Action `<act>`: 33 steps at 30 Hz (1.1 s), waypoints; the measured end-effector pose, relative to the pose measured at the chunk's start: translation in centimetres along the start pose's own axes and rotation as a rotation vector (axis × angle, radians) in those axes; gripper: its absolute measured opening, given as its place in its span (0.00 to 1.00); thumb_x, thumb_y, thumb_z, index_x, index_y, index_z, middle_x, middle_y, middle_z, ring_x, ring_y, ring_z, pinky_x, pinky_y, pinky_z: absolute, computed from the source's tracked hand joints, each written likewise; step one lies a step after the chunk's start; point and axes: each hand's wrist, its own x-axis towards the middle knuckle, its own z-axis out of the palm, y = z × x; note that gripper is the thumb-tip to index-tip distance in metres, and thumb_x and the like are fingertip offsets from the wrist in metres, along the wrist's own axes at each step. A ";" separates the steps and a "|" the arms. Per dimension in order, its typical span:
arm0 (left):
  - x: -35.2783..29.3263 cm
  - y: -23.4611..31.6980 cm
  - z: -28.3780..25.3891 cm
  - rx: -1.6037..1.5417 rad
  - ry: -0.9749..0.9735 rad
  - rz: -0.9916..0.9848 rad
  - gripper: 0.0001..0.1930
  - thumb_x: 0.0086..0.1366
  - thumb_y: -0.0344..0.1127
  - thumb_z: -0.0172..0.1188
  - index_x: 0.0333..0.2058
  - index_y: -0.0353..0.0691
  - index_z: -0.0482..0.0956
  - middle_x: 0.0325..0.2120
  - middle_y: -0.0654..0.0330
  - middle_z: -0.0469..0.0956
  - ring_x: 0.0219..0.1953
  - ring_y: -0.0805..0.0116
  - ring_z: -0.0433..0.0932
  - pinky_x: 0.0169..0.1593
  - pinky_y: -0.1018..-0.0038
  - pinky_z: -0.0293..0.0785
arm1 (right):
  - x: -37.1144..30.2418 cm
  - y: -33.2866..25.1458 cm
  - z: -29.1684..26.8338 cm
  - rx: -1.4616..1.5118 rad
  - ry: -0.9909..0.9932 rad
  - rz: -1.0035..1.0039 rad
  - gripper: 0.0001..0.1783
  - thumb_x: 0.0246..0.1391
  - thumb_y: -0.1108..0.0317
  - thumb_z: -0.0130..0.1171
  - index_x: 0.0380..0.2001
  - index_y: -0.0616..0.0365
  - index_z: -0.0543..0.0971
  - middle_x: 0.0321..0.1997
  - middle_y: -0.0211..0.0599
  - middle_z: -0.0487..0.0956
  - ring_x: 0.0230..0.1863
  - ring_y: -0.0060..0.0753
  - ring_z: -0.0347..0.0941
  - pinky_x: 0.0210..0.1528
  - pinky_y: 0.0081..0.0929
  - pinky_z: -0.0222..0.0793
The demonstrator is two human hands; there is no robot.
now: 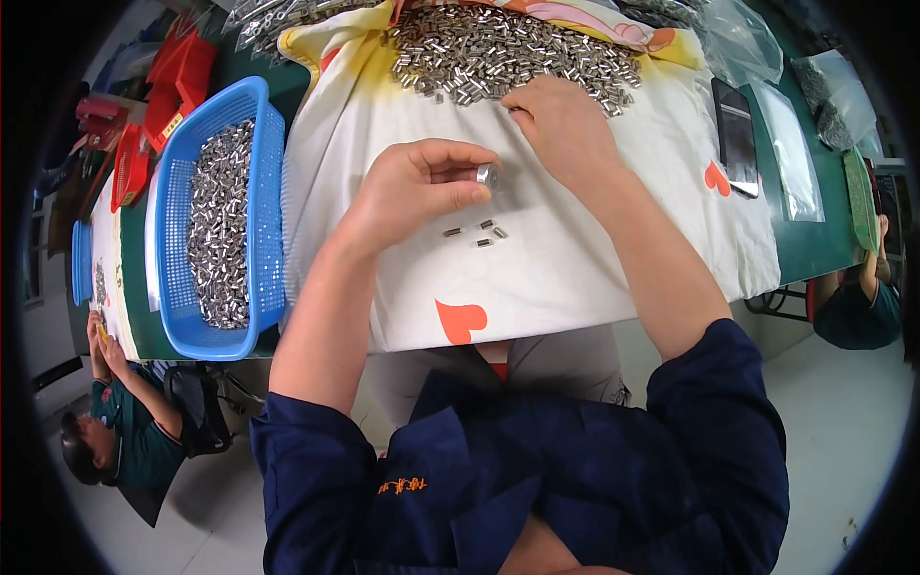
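Cylinder in left hand, right hand at metal pieces

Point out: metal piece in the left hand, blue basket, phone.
Held metal piece (488,176): head view, on its round end face.
Blue basket (269,211): head view, on its right wall.
Phone (735,136): head view, on its dark glossy face.

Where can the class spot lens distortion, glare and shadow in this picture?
Head view: black corners and a bowed blue plastic basket betray the fisheye lens; head view: bright glints on the heaped small metal cylinders; head view: soft, faint shadow on the white cloth near the left hand.
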 end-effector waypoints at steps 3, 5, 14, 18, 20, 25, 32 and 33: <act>0.0 0.0 -0.1 0.016 -0.003 -0.013 0.16 0.49 0.21 0.58 0.40 0.33 0.73 0.31 0.64 0.75 0.33 0.80 0.73 0.38 0.85 0.70 | -0.5 -0.3 -0.9 0.008 -0.137 0.105 0.06 0.42 0.71 0.50 0.25 0.56 0.77 0.27 0.37 0.73 0.32 0.40 0.70 0.36 0.32 0.65; 0.1 0.1 0.1 -0.017 -0.005 -0.025 0.15 0.49 0.23 0.60 0.38 0.35 0.75 0.29 0.68 0.74 0.31 0.83 0.71 0.36 0.86 0.69 | -0.4 0.0 -1.1 0.016 -0.144 0.075 0.06 0.42 0.72 0.50 0.24 0.56 0.77 0.27 0.37 0.73 0.32 0.40 0.70 0.36 0.33 0.65; 0.4 -0.2 -0.6 -0.129 0.094 0.025 0.16 0.49 0.23 0.60 0.39 0.33 0.73 0.30 0.63 0.75 0.32 0.79 0.73 0.38 0.83 0.70 | -0.3 -2.1 -2.8 0.278 -0.131 0.116 0.05 0.40 0.73 0.52 0.23 0.60 0.75 0.26 0.36 0.75 0.28 0.33 0.71 0.32 0.27 0.67; 0.6 -0.4 -0.7 -0.165 0.109 0.073 0.17 0.50 0.21 0.57 0.41 0.31 0.71 0.33 0.60 0.75 0.34 0.76 0.73 0.40 0.82 0.70 | -0.8 -3.0 -2.9 0.672 -0.210 0.175 0.05 0.40 0.73 0.53 0.25 0.61 0.75 0.25 0.36 0.76 0.24 0.24 0.71 0.28 0.21 0.67; 0.6 -0.3 -0.5 -0.162 0.123 0.066 0.16 0.50 0.21 0.57 0.41 0.31 0.71 0.33 0.59 0.75 0.33 0.76 0.73 0.40 0.81 0.70 | -0.9 -3.0 -2.9 0.612 -0.193 0.156 0.05 0.40 0.73 0.54 0.24 0.61 0.75 0.25 0.36 0.75 0.24 0.25 0.72 0.28 0.21 0.67; 0.6 -0.3 -0.5 -0.109 0.136 0.061 0.16 0.49 0.24 0.60 0.40 0.31 0.72 0.32 0.59 0.76 0.33 0.76 0.74 0.39 0.82 0.70 | -1.2 -3.4 -2.4 0.342 -0.110 -0.012 0.05 0.38 0.73 0.54 0.23 0.60 0.75 0.24 0.36 0.75 0.25 0.26 0.73 0.28 0.20 0.68; 0.7 -0.5 -0.5 -0.110 0.135 0.081 0.16 0.50 0.23 0.59 0.40 0.31 0.72 0.31 0.59 0.76 0.33 0.76 0.74 0.37 0.83 0.70 | -1.3 -3.7 -2.3 0.441 -0.112 0.048 0.04 0.38 0.73 0.54 0.22 0.60 0.75 0.22 0.35 0.75 0.22 0.31 0.71 0.25 0.23 0.66; 0.6 -0.5 -0.4 -0.110 0.134 0.081 0.16 0.50 0.23 0.59 0.40 0.31 0.72 0.31 0.59 0.76 0.33 0.76 0.74 0.37 0.83 0.70 | -1.4 -3.7 -2.3 0.370 -0.101 0.007 0.04 0.38 0.73 0.54 0.23 0.60 0.75 0.22 0.35 0.75 0.22 0.31 0.71 0.25 0.23 0.66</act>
